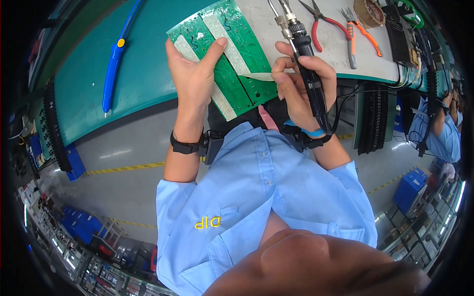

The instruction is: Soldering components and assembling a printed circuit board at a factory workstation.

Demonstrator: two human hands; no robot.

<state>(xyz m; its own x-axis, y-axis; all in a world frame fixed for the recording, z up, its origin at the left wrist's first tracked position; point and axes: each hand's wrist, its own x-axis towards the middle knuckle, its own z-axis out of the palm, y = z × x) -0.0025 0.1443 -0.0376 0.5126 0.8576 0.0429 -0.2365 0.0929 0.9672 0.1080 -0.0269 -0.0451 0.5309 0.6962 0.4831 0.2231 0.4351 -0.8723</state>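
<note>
My left hand (pixel 194 74) grips a green circuit board (pixel 253 47) by its left side, thumb on the face and fingers behind. The board is tilted over the bench's front edge. Pale strips of masking tape (pixel 234 53) run across it, and one strip's lower end is lifted off the surface. That loose end is pinched between the fingertips of my right hand (pixel 298 93). The same hand also holds a black soldering iron (pixel 309 76) with a metal feed tube, its front end pointing away from me and its cable hanging down past my wrist.
Red-handled pliers (pixel 320 24) and orange-handled cutters (pixel 360 34) lie beyond my right hand, near a brown roll (pixel 369 12) and a black box (pixel 399 34). A blue pen-like tool (pixel 113 69) lies on the green bench mat (pixel 148 64). Another person's arm (pixel 437 121) shows far right.
</note>
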